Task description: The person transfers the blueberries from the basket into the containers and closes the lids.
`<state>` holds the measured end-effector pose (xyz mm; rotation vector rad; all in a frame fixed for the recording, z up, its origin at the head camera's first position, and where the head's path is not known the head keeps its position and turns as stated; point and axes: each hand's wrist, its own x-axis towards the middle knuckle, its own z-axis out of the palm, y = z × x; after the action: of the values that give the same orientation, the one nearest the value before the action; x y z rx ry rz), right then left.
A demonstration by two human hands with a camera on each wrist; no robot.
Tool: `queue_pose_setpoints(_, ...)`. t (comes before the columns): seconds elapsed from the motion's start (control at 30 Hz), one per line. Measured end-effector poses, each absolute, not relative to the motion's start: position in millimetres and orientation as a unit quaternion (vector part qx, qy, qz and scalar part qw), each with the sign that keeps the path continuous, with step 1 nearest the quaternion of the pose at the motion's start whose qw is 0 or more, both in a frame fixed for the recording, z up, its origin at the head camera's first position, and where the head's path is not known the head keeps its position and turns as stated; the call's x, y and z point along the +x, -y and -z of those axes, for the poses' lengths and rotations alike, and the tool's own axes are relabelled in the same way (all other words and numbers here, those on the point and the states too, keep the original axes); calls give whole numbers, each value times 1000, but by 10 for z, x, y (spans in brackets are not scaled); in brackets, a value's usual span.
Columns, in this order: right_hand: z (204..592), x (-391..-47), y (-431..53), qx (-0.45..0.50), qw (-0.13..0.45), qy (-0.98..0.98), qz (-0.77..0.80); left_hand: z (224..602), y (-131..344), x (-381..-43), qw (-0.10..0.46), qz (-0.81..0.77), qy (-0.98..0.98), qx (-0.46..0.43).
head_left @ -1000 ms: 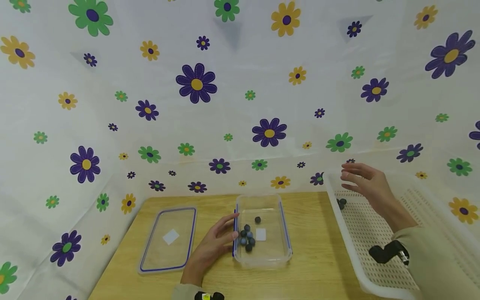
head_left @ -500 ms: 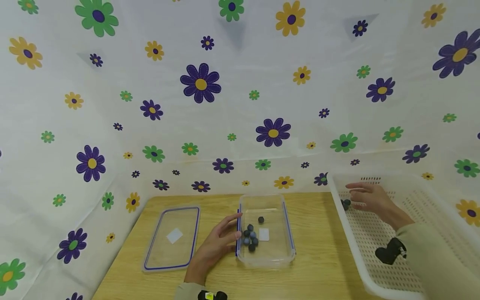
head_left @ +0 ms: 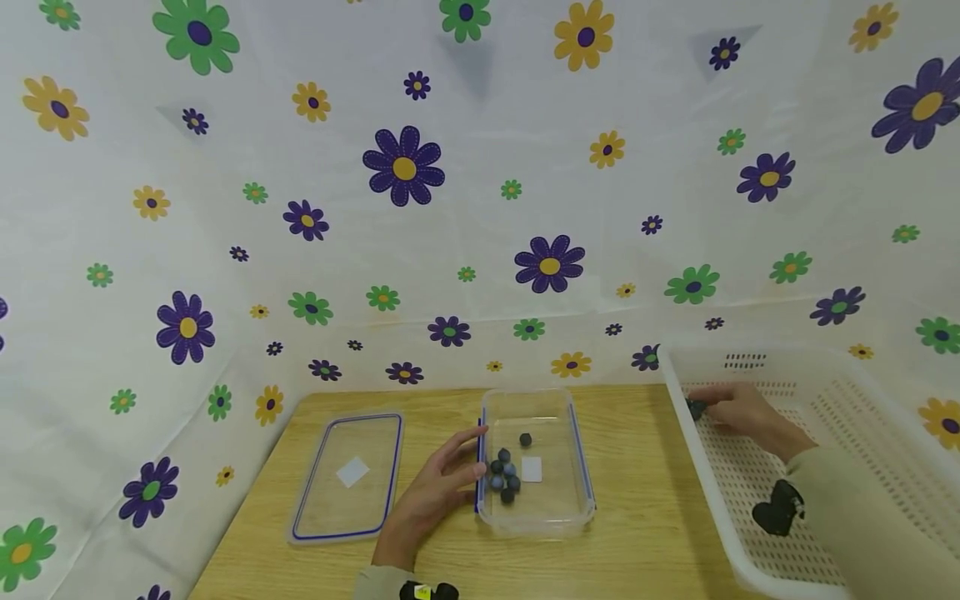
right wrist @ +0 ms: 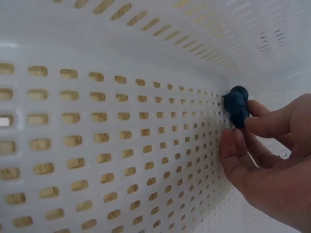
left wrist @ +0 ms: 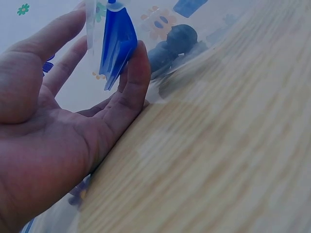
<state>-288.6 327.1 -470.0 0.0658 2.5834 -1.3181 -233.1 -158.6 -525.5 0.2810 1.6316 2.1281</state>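
In the head view a clear plastic container (head_left: 558, 508) with blue-edged sides stands mid-table, several blueberries (head_left: 507, 495) lying mostly along its left side. My left hand (head_left: 435, 492) rests against that left side, its fingers loosely bent; the left wrist view shows them by a hanging blue latch flap (left wrist: 118, 48). Inside a white perforated basket (head_left: 716, 508) on the right, my right hand (head_left: 750, 419) reaches down at the far left corner. There, thumb and fingers pinch a dark blueberry (right wrist: 238, 119), with more blueberries (right wrist: 234, 102) touching it.
The container's flat lid (head_left: 348, 500), with a blue seal and a white square label, lies on the wooden table (head_left: 630, 467) to the left. A flowered white sheet (head_left: 480, 233) hangs behind and at the sides.
My right hand has come down from above the basket to the blueberries in its corner and now pinches one. My left hand stays at the container. The head view has shifted slightly.
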Motion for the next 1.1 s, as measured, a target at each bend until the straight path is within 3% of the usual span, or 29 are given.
queue_pose_setpoints(0.67,4748,-2858,-3341,54,88,-883,458,5268,1524,-2328,221,-766,-595,101)
queue_pose_setpoints(1.1,4453,-2756,-3411,-31,54,-852,520,5249,1568,-2328,220,-766,-596,95)
